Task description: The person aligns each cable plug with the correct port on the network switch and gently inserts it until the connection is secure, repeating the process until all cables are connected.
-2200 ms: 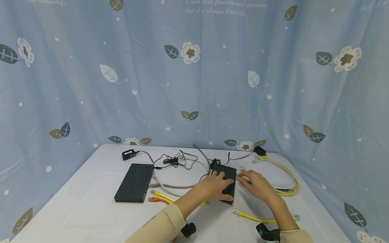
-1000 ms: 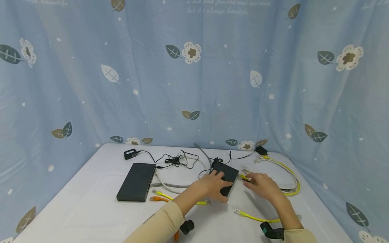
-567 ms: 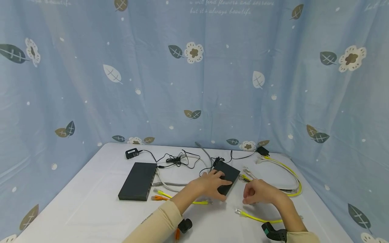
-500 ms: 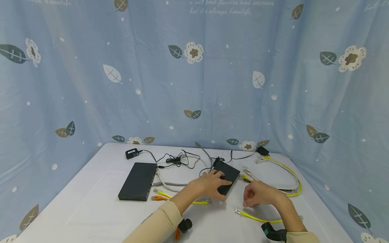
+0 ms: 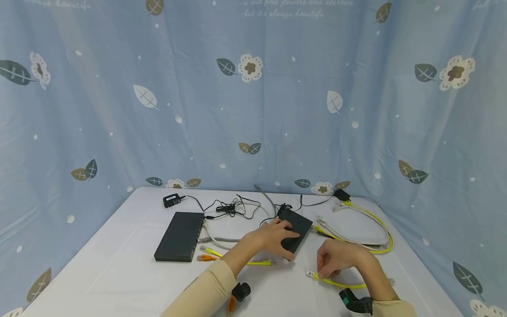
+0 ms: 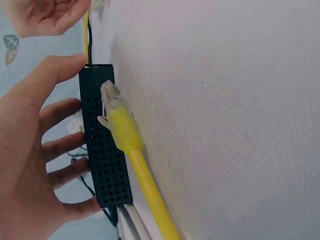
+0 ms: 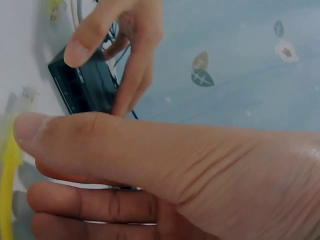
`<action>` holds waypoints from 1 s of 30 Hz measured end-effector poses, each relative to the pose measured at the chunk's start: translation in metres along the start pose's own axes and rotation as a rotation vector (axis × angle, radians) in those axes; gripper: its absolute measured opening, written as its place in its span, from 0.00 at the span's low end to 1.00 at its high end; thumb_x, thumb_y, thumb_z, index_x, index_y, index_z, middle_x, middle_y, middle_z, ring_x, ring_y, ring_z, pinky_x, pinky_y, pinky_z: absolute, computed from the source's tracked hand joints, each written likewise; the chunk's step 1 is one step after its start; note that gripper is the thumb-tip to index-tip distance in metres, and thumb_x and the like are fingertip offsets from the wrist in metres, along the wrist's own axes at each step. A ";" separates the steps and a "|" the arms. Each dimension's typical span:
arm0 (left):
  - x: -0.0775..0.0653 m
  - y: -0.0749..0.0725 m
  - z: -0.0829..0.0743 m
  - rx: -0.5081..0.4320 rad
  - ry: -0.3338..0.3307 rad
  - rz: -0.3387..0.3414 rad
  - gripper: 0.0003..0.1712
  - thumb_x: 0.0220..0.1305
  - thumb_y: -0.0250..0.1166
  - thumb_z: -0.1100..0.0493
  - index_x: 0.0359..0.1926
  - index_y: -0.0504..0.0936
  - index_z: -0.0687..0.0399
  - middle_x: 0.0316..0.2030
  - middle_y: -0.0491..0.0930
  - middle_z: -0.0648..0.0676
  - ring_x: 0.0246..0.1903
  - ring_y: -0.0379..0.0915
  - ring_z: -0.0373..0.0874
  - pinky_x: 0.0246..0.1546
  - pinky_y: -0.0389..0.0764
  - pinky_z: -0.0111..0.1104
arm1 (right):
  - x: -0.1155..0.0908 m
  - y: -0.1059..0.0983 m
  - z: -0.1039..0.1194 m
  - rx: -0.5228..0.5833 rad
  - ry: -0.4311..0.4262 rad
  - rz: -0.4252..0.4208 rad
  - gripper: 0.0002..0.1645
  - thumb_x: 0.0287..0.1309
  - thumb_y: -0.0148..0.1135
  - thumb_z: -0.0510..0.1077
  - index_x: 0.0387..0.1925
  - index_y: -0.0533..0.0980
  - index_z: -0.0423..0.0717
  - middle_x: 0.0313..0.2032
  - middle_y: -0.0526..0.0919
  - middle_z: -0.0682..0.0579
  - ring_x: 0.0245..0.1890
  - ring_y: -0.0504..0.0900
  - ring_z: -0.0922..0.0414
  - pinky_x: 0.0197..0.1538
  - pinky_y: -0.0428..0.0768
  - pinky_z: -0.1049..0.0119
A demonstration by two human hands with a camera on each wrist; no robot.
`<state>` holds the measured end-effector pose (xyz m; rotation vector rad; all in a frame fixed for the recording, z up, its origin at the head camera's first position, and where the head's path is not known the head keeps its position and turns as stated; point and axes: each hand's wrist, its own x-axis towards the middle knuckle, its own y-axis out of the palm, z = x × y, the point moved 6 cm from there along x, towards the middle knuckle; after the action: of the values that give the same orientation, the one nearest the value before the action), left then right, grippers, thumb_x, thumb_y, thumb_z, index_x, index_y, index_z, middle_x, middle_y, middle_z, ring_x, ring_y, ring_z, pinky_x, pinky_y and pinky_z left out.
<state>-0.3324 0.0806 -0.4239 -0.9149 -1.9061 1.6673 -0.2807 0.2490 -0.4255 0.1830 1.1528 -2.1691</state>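
My left hand (image 5: 279, 239) spans the small black network switch (image 5: 298, 224), thumb at one end and fingers spread over to the other. A vented side of it faces the left wrist view, and ports show in the right wrist view. My right hand (image 5: 336, 257) pinches the short yellow network cable (image 5: 348, 285) beside its clear plug; its thumb (image 7: 32, 131) overlaps the plug, and the fingers behind are partly hidden. The cable lies on the table. A second yellow cable (image 6: 145, 175) lies near my left hand, its clear plug in front of the switch's vents.
A larger black switch (image 5: 179, 237) lies at the left with grey and white cables. Black power adapters (image 5: 172, 200) and leads sit along the back. Looped white and yellow cables (image 5: 390, 240) lie at the right. An orange cable (image 5: 207, 258) passes under my left forearm.
The small switch has been turned askew. My right hand has left the cables beside its ports, drawn back towards the body and come down on the short yellow cable.
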 end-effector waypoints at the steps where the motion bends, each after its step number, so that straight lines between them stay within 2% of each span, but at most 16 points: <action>1: 0.000 -0.001 0.000 0.004 0.003 -0.004 0.39 0.56 0.65 0.29 0.69 0.68 0.24 0.71 0.61 0.46 0.70 0.58 0.50 0.63 0.70 0.53 | 0.001 0.001 0.001 0.001 -0.003 0.007 0.06 0.48 0.75 0.42 0.26 0.83 0.48 0.20 0.83 0.56 0.20 0.75 0.62 0.26 0.74 0.69; 5: 0.000 -0.004 0.000 0.015 0.009 -0.013 0.39 0.56 0.65 0.29 0.68 0.69 0.24 0.70 0.62 0.46 0.66 0.60 0.47 0.61 0.72 0.50 | 0.002 0.004 0.003 -0.022 0.061 0.001 0.08 0.46 0.77 0.41 0.24 0.82 0.49 0.19 0.82 0.55 0.19 0.75 0.62 0.26 0.75 0.70; 9: 0.000 -0.002 0.002 0.013 0.011 -0.012 0.40 0.55 0.65 0.29 0.69 0.68 0.24 0.70 0.62 0.46 0.68 0.59 0.48 0.62 0.71 0.51 | 0.003 0.006 0.002 -0.037 0.109 -0.010 0.09 0.44 0.77 0.40 0.23 0.82 0.48 0.19 0.82 0.54 0.19 0.75 0.61 0.26 0.74 0.69; 15: 0.001 0.002 0.005 -0.004 0.026 -0.017 0.40 0.55 0.65 0.28 0.69 0.68 0.24 0.71 0.61 0.46 0.71 0.56 0.53 0.65 0.68 0.54 | 0.005 0.007 0.003 -0.024 0.079 -0.009 0.07 0.45 0.76 0.39 0.23 0.82 0.47 0.18 0.81 0.54 0.18 0.73 0.61 0.25 0.72 0.69; 20: 0.000 0.004 0.006 -0.025 0.031 -0.014 0.40 0.56 0.64 0.28 0.69 0.67 0.24 0.72 0.60 0.46 0.74 0.50 0.59 0.68 0.63 0.58 | 0.004 0.003 0.002 -0.032 0.039 -0.050 0.07 0.47 0.75 0.40 0.24 0.81 0.47 0.18 0.81 0.54 0.17 0.73 0.61 0.23 0.73 0.69; 26: -0.002 0.004 0.006 -0.048 0.064 -0.025 0.39 0.56 0.65 0.30 0.68 0.69 0.27 0.72 0.62 0.47 0.73 0.55 0.55 0.67 0.65 0.54 | 0.002 -0.002 0.002 0.024 0.002 -0.103 0.07 0.52 0.71 0.40 0.26 0.78 0.45 0.20 0.83 0.50 0.16 0.81 0.55 0.22 0.82 0.62; 30: -0.005 0.001 0.008 -0.039 0.073 -0.039 0.36 0.58 0.64 0.31 0.67 0.72 0.29 0.71 0.63 0.47 0.71 0.58 0.52 0.67 0.67 0.50 | 0.004 -0.004 0.004 0.058 -0.033 -0.120 0.08 0.53 0.71 0.40 0.28 0.77 0.44 0.21 0.83 0.49 0.18 0.83 0.51 0.25 0.83 0.59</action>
<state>-0.3341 0.0717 -0.4257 -0.9349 -1.9020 1.5589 -0.2860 0.2459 -0.4222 0.1052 1.1087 -2.3035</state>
